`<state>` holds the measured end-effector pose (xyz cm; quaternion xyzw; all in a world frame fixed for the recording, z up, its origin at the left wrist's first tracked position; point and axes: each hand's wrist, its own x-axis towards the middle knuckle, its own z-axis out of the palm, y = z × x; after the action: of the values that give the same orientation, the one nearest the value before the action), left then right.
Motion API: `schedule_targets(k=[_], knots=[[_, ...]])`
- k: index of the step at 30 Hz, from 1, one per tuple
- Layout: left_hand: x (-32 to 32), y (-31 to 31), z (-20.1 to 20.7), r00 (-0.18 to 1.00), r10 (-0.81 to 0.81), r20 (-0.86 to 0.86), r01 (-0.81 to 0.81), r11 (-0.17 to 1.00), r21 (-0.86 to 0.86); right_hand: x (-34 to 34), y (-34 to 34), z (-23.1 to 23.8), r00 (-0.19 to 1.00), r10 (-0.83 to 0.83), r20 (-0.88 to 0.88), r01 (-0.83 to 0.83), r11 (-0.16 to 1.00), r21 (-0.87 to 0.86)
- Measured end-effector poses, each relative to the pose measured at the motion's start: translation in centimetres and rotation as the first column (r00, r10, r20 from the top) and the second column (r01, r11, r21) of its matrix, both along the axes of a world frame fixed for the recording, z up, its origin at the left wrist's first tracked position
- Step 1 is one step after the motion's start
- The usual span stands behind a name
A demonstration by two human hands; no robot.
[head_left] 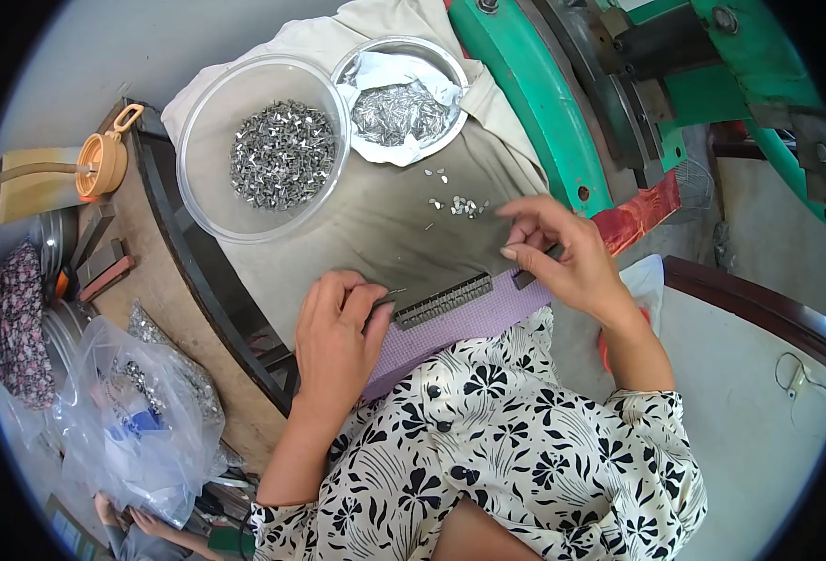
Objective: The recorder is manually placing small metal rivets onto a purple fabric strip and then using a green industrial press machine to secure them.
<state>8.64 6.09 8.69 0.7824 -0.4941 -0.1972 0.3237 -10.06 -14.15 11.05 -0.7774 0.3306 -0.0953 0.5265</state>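
Observation:
A dark toothed metal strip, a row of small upright pieces, lies at the near edge of the work surface beside a purple checked cloth. My left hand is at the strip's left end, its thumb and fingers pinched on a thin dark metal piece. Beyond the strip's right end is my right hand, with the thumb drawn in toward curled fingers; anything between the fingertips is too small to make out. Part of a dark block shows under that hand. Several small silvery chips lie loose farther out.
A clear plastic tub holds many small metal parts. Next to it, a steel bowl holds shiny slivers on a white liner. A green machine stands at the right. Plastic bags and an orange object are at the left.

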Motion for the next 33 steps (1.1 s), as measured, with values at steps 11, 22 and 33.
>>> schedule_targets(k=[11,22,33], knots=[[0.3,-0.3,-0.2,0.998,-0.003,-0.06,0.004,1.0,0.017,-0.3,0.7,0.0,0.976,0.194,-0.097,-0.208,0.965,-0.162],[0.0,0.2,0.0,0.991,0.067,-0.119,-0.069,0.998,-0.012,-0.1,1.4,-1.3,0.963,0.26,-0.063,-0.267,0.909,-0.32],[-0.4,2.4,-0.1,0.98,0.128,-0.152,-0.142,0.986,-0.085,0.5,2.1,0.1,0.935,0.352,-0.044,-0.323,0.793,-0.516]])
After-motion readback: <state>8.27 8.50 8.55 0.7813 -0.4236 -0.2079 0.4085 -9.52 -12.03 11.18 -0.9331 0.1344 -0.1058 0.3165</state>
